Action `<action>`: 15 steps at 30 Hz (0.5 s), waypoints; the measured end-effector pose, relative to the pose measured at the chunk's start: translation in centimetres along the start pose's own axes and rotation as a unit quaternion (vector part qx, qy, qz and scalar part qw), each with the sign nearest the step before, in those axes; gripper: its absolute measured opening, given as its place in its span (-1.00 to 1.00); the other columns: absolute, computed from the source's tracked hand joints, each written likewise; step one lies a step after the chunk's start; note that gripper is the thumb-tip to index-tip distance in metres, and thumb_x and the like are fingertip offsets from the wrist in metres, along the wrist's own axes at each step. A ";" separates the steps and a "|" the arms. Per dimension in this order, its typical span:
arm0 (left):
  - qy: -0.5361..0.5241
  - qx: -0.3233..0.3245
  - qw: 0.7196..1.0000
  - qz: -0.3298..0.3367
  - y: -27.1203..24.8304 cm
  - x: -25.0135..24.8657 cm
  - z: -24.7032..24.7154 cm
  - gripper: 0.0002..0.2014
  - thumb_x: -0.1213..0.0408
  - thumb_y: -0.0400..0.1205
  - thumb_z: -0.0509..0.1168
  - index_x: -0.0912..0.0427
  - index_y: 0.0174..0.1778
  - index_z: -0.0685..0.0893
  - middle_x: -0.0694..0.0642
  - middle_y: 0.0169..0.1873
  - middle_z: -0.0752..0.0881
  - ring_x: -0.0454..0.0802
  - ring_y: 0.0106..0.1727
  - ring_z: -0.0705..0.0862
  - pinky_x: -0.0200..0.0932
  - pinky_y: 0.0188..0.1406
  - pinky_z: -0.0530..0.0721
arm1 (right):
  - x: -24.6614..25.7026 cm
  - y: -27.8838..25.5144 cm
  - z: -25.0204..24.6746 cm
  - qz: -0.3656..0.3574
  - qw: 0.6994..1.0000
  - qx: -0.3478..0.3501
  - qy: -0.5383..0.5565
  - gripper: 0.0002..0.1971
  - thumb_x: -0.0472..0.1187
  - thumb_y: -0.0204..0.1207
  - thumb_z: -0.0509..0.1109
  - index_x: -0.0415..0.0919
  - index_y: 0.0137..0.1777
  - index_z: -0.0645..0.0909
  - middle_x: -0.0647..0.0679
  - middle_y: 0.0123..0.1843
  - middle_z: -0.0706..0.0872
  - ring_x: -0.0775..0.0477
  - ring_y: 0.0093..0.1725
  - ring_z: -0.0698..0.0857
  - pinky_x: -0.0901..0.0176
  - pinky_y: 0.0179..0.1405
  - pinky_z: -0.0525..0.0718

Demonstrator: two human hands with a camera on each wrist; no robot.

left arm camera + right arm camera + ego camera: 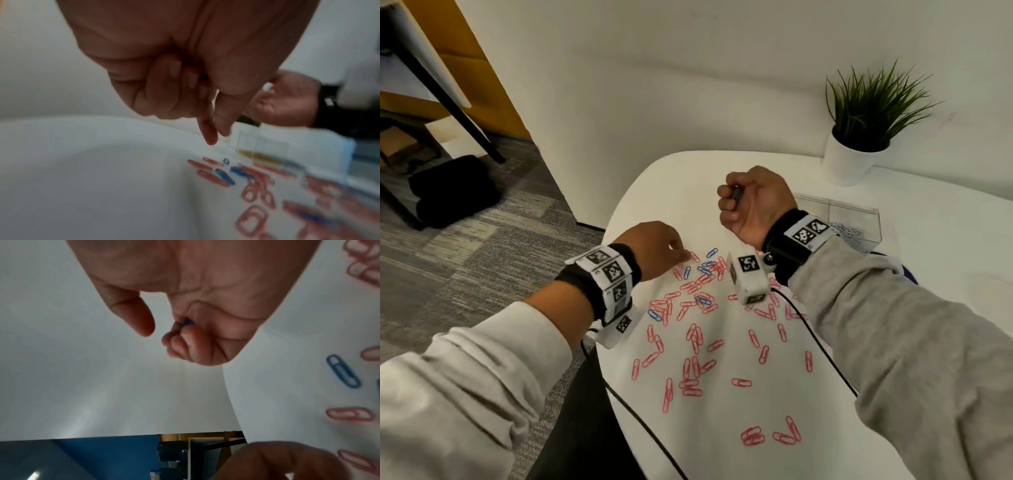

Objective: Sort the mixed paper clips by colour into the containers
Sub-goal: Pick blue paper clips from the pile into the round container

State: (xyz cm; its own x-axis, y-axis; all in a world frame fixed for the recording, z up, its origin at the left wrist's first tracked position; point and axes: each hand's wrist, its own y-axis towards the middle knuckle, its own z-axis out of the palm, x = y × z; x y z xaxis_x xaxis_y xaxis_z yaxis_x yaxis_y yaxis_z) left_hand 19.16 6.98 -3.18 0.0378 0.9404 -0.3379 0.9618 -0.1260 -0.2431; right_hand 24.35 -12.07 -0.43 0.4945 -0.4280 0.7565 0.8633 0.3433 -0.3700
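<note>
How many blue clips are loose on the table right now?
6 blue clips: farthest one, one near the left hand at, two mid-pile, one lower, one leftmost. The right wrist camera may hide more.

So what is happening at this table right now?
A person is sorting paper clips by colour. The right hand is raised and closed around blue clips. The left hand reaches with index finger and thumb toward the pile of red and blue clips on the white table. Clear containers stand behind the right wrist.
</note>
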 end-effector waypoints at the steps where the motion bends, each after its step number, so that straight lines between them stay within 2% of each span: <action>1: 0.048 0.007 0.999 0.006 0.0 -0.5 0.1 -0.72 -0.15 0.63 0.31 -0.03 -0.03 0.74 -0.11 -0.13 0.67 -0.06 -0.03 0.61 -0.13 -0.06 0.54 | -0.2 0.3 0.2 -0.009 0.996 -0.020 -0.091 -0.92 -0.33 0.43 0.26 -0.18 -0.27 0.49 -0.07 -0.35 0.48 0.03 -0.49 0.34 0.25 -0.54 0.19; 2: 0.085 0.018 0.996 0.010 0.0 -0.8 0.3 -0.71 -0.16 0.63 0.32 -0.02 -0.01 0.74 -0.08 -0.10 0.68 -0.02 0.00 0.63 -0.10 -0.02 0.59 | -0.6 0.6 0.0 -0.036 0.964 -0.042 -0.260 -0.90 -0.30 0.51 0.33 -0.21 -0.24 0.57 -0.06 -0.35 0.51 0.03 -0.48 0.39 0.24 -0.53 0.23; 3: 0.112 0.024 0.993 0.013 0.0 -1.1 0.5 -0.71 -0.13 0.63 0.32 0.01 0.01 0.74 -0.04 -0.06 0.71 0.02 0.02 0.65 -0.08 0.02 0.63 | -1.2 1.1 -0.3 -0.065 0.879 -0.044 -0.470 -0.92 -0.24 0.53 0.41 -0.21 -0.18 0.66 -0.04 -0.30 0.58 0.02 -0.42 0.49 0.22 -0.47 0.33; 4: 0.131 0.027 0.991 0.014 0.0 -1.4 0.7 -0.73 -0.07 0.63 0.32 0.03 0.04 0.75 -0.01 -0.02 0.73 0.05 0.04 0.67 -0.07 0.04 0.66 | -1.8 1.6 -0.6 -0.091 0.755 -0.024 -0.649 -0.93 -0.18 0.52 0.47 -0.17 -0.11 0.72 0.02 -0.20 0.64 0.01 -0.26 0.60 0.21 -0.32 0.42; 5: 0.143 0.028 0.989 0.016 0.0 -1.5 0.9 -0.77 0.00 0.64 0.31 0.04 0.06 0.75 0.02 0.01 0.75 0.07 0.05 0.69 -0.07 0.05 0.67 | -2.3 1.8 -0.8 -0.097 0.640 0.007 -0.762 -0.91 -0.14 0.53 0.48 -0.11 -0.04 0.75 0.07 -0.10 0.64 0.02 -0.09 0.63 0.22 -0.17 0.45; 6: 0.150 0.031 0.988 0.017 0.0 -1.6 1.1 -0.79 0.07 0.65 0.29 0.05 0.08 0.74 0.04 0.03 0.75 0.08 0.06 0.69 -0.07 0.05 0.68 | -2.8 1.6 -1.0 -0.089 0.582 0.033 -0.807 -0.89 -0.12 0.54 0.47 -0.06 0.03 0.74 0.10 -0.03 0.59 0.03 0.01 0.60 0.22 -0.07 0.45; 7: 0.152 0.036 0.987 0.020 0.1 -1.7 1.3 -0.79 0.12 0.66 0.26 0.06 0.10 0.73 0.05 0.05 0.74 0.09 0.07 0.69 -0.07 0.05 0.68 | -3.0 1.5 -1.2 -0.076 0.556 0.047 -0.826 -0.86 -0.12 0.56 0.45 -0.03 0.08 0.73 0.10 0.00 0.55 0.03 0.04 0.56 0.21 -0.02 0.45; 10: 0.145 0.048 0.988 0.015 0.2 -1.6 1.5 -0.79 0.13 0.67 0.24 0.07 0.12 0.71 0.05 0.05 0.74 0.09 0.07 0.69 -0.04 0.09 0.71 | -3.5 1.3 -1.4 -0.059 0.563 0.046 -0.823 -0.86 -0.17 0.58 0.42 -0.10 0.10 0.72 0.04 0.05 0.61 -0.03 0.08 0.61 0.19 -0.01 0.49; 12: 0.120 0.052 0.991 0.002 0.3 -1.5 1.6 -0.78 0.13 0.65 0.24 0.08 0.10 0.72 0.06 0.04 0.74 0.09 0.07 0.69 -0.03 0.10 0.71 | -4.0 1.1 -0.8 -0.043 0.543 0.054 -0.837 -0.84 -0.18 0.59 0.38 -0.19 0.08 0.72 -0.03 0.09 0.72 -0.10 0.09 0.69 0.12 0.00 0.61; 13: 0.107 0.057 0.993 -0.002 0.5 -1.4 1.6 -0.78 0.13 0.64 0.24 0.09 0.08 0.72 0.06 0.03 0.74 0.09 0.07 0.69 -0.04 0.10 0.71 | -3.9 0.9 -0.6 -0.029 0.539 0.047 -0.841 -0.82 -0.16 0.58 0.37 -0.23 0.04 0.72 -0.08 0.04 0.75 -0.14 0.05 0.71 0.08 0.00 0.66; 15: 0.073 0.065 0.995 -0.001 0.7 -1.1 1.5 -0.78 0.14 0.65 0.25 0.12 0.04 0.76 0.06 0.01 0.75 0.08 0.05 0.70 -0.04 0.11 0.71 | -3.6 0.8 -0.6 -0.028 0.561 0.025 -0.827 -0.80 -0.15 0.57 0.33 -0.28 -0.15 0.66 -0.13 -0.17 0.71 -0.20 -0.11 0.68 0.05 -0.16 0.66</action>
State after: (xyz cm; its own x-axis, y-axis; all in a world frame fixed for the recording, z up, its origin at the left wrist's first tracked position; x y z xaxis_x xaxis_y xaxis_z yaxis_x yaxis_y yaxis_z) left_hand 19.42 5.38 -4.40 0.0834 0.9754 -0.2041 0.9191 -0.1545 -0.3626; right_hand 23.30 -10.73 -3.77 -0.3394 0.9074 0.2479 0.8486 0.4090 -0.3355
